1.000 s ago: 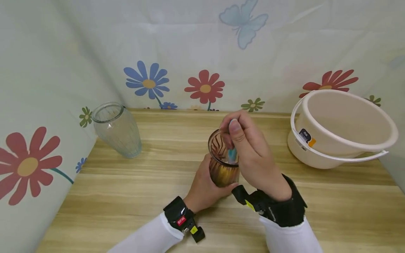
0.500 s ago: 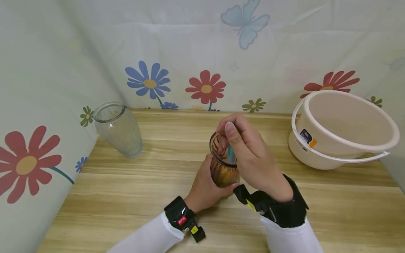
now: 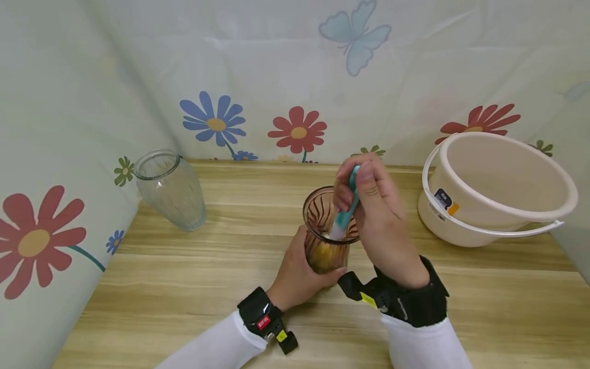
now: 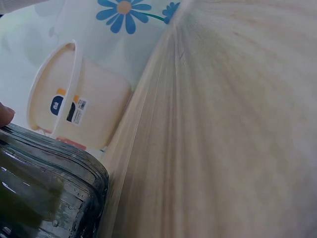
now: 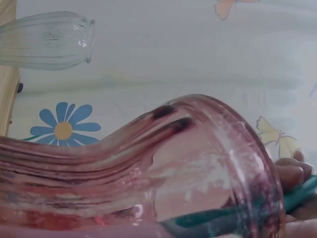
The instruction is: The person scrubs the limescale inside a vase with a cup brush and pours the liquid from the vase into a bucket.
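Observation:
An amber ribbed glass vase (image 3: 318, 210) stands on the wooden table, and my left hand (image 3: 297, 274) grips its lower body from the left. My right hand (image 3: 378, 220) holds a teal-handled brush (image 3: 345, 216) whose white neck goes down into the vase mouth. Its head is hidden inside; something yellow shows through the glass. In the left wrist view, the vase bottom (image 4: 49, 183) looks wet, with drops on it. The right wrist view has the reddish glass of the vase (image 5: 198, 153) up close, with the teal handle (image 5: 297, 196) passing in at the rim.
A clear pale-blue glass vase (image 3: 172, 192) stands at the back left of the table (image 3: 221, 287). At the back right is a cream bucket (image 3: 498, 215) with a white handle, lowered across its front. A flower-print sheet (image 3: 258, 61) hangs behind and along the left side.
My right hand has risen slightly and shifted right, so more of the teal handle and its white neck shows above the rim. The left hand and vase have barely moved.

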Motion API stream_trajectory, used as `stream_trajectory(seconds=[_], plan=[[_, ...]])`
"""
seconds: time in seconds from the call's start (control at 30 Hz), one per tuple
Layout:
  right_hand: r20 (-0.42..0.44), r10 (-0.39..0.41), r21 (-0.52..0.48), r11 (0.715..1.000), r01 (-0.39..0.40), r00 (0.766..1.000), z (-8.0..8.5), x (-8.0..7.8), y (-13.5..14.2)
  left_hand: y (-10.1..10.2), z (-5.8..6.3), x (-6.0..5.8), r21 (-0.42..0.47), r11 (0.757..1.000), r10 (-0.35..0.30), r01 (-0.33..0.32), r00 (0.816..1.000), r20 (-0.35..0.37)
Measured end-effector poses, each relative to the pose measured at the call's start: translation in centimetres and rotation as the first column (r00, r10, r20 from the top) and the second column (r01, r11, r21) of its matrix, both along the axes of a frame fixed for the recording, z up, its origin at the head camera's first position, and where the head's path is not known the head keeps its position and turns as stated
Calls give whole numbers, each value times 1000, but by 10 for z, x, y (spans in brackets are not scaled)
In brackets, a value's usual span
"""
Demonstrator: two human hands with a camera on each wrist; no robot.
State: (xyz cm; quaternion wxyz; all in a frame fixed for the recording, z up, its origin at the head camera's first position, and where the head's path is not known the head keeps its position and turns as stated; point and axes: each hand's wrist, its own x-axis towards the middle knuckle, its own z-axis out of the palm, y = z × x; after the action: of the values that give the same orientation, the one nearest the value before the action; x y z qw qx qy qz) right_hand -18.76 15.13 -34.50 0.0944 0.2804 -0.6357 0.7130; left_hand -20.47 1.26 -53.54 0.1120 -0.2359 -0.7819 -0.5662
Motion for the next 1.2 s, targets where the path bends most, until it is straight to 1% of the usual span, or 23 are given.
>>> stream_trajectory(seconds=[0.03,0.1,0.2,0.27,0.33,0.4,0.5,0.67,0.8,0.9,1.0,1.2], plan=[[-3,16,-65,998,-16,1000,0,-1,0,0,0,0,-3,1000,3,-3,1000,2],[-26,32,-185,982,-36,999,2,-1,1,-1,0,1,-9,1000,6,-6,1000,5],[-74,50,-333,940,-72,996,4,-1,3,-1,1,1,-15,1000,7,-7,1000,17],[-105,54,-399,912,-91,993,5,0,4,-1,1,1,-15,1000,6,-6,999,33],[-125,58,-429,897,-106,991,5,1,4,-1,1,1,-15,1000,6,-5,999,51],[-133,64,-434,894,-116,989,5,1,4,-1,1,2,-14,1000,6,-5,998,65],[-124,72,-407,906,-117,990,4,2,4,-1,1,3,-10,1000,3,-2,997,71],[-89,72,-338,936,-98,993,5,2,2,1,3,4,1,1000,-5,5,999,35],[-60,82,-312,945,-97,995,5,0,2,3,4,4,-12,1000,3,-3,1000,23],[-32,97,-303,947,-102,995,3,-2,2,3,4,4,-25,1000,12,-11,999,36],[2,97,-286,954,-92,995,2,-3,2,3,4,5,-20,1000,11,-10,998,55],[91,58,-233,972,-35,994,4,-1,-2,2,7,6,1,1000,-4,4,997,81]])
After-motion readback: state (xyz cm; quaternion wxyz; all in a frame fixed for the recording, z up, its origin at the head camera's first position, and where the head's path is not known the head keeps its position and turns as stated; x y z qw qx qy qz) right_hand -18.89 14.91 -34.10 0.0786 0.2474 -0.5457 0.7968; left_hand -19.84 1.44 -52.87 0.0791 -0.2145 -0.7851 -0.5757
